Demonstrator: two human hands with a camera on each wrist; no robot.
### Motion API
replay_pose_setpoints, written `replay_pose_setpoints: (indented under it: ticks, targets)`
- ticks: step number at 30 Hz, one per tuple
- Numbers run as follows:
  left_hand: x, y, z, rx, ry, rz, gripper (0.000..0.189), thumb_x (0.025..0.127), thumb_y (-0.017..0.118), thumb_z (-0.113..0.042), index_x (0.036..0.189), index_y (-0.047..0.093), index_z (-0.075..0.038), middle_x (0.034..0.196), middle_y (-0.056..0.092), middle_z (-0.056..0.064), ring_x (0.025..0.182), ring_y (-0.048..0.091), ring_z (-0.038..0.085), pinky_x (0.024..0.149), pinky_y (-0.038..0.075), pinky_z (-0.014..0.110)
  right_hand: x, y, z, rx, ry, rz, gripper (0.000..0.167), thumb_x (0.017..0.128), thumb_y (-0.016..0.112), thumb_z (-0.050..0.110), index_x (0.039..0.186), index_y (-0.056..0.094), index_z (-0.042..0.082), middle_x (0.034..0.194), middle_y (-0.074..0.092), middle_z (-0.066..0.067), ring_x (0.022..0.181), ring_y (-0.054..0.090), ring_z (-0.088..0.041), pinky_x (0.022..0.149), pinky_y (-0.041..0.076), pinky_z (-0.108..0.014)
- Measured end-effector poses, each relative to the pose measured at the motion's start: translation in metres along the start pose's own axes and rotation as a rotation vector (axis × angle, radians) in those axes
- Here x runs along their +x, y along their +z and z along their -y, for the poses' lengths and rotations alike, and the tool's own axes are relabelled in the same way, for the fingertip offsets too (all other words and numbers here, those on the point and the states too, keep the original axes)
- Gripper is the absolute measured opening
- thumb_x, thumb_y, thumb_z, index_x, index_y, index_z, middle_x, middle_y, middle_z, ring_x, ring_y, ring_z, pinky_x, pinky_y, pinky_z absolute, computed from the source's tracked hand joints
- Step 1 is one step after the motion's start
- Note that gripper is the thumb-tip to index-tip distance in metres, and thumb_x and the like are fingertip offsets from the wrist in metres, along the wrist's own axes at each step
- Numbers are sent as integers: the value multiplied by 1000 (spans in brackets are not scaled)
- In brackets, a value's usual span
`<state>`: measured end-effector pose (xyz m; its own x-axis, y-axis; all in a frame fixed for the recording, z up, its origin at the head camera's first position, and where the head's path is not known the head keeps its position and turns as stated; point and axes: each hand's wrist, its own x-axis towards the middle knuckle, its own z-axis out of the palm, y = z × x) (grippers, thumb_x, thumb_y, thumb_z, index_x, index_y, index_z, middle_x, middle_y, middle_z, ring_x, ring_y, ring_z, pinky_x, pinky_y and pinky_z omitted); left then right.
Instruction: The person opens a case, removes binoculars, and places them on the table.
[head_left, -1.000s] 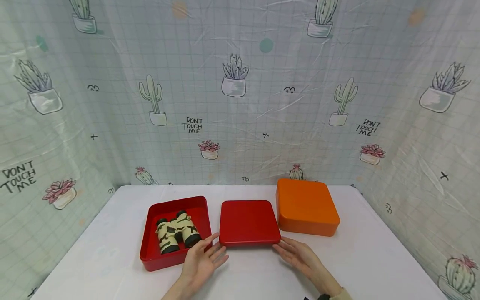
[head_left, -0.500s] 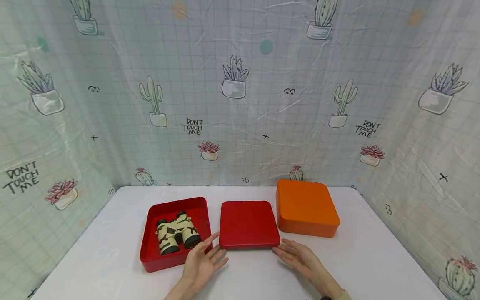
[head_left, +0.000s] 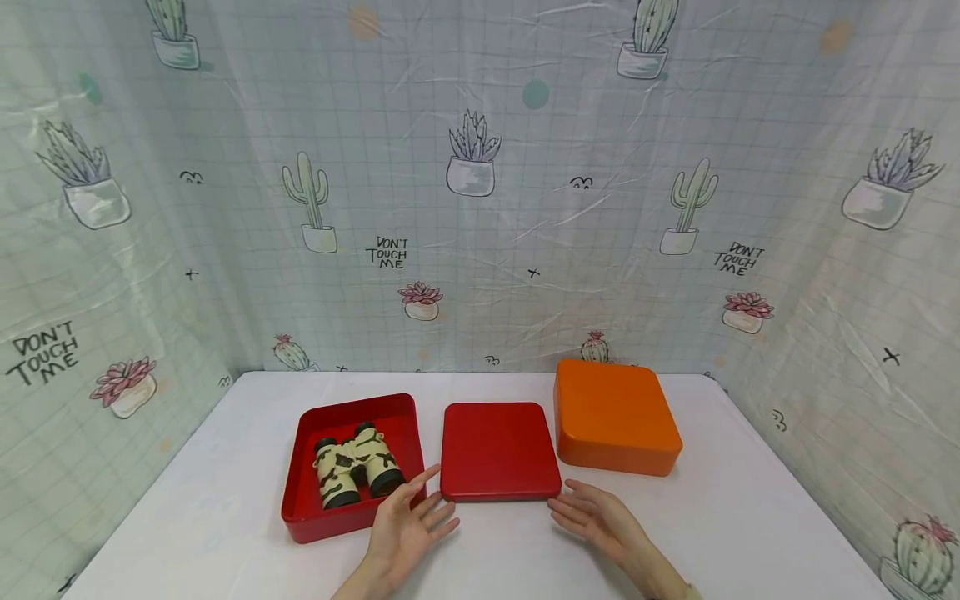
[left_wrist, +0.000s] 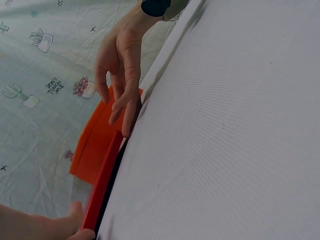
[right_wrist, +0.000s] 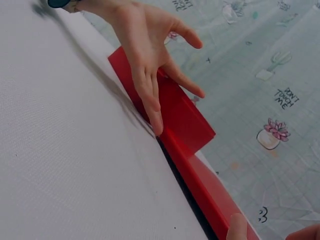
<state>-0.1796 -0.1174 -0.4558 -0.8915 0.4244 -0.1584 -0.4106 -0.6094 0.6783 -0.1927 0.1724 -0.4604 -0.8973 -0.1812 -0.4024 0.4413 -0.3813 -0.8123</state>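
Observation:
A flat red lid [head_left: 501,452] with rounded corners lies on the white table between my two hands. My left hand [head_left: 399,532] is palm up near its front left corner, fingers spread and relaxed. At the front right corner is my right hand [head_left: 600,523], its fingers loosely extended and pointing inward. Neither hand grips anything. In the left wrist view a dark strip shows under the lid's edge [left_wrist: 103,185]. Left of it an open red box [head_left: 300,508] holds camouflage binoculars [head_left: 358,467]; my left thumb overlaps the box's near right corner in the head view.
An orange box [head_left: 617,412] stands at the back right, close beside the lid. A curtain [head_left: 480,225] printed with cacti hangs behind the table and along both sides. The white table [head_left: 495,558] extends in front of the lid.
The red lid's front edge appears slightly lower and nearer to me than a second ago. Both hands stay almost in place, fingers still loose. The boxes and binoculars have not moved.

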Motion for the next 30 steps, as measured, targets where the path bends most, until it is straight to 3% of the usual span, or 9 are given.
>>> replay_pose_setpoints:
  ticks: [9,17,21,28,30]
  targets:
    - [-3,0,-2,-1,7,-9,55,93,26,-32,144,12,-18,144,-17,26,132,7,39,110,18,50,-4,1,0,-38,4,21,64,93,40,19,138,6,-10,140,14,-37,110,54,-34,96,40,-46]
    - [-10,5,-10,-4,13,20,57,94,25,-31,144,4,-15,145,-17,24,134,11,39,112,14,47,-8,8,1,-60,5,41,66,92,45,23,139,9,-7,139,24,-33,113,53,-34,94,42,-45]
    - [-14,8,-13,10,22,4,57,94,26,-32,144,6,-14,147,-13,21,133,19,37,111,16,47,-9,13,0,-50,20,35,67,91,47,24,139,11,-6,140,23,-31,110,55,-32,94,43,-45]
    - [-22,11,-20,35,43,-32,59,95,28,-31,143,1,-12,149,-5,18,137,8,38,111,16,46,-10,22,-1,-68,24,69,67,90,48,22,139,12,-5,142,20,-30,107,57,-26,95,42,-45]
    - [-26,11,-22,53,55,-32,58,95,28,-30,143,1,-12,149,4,17,136,15,37,111,17,45,-11,24,0,-81,19,85,66,90,48,21,139,12,-5,142,19,-30,106,58,-24,95,42,-44]
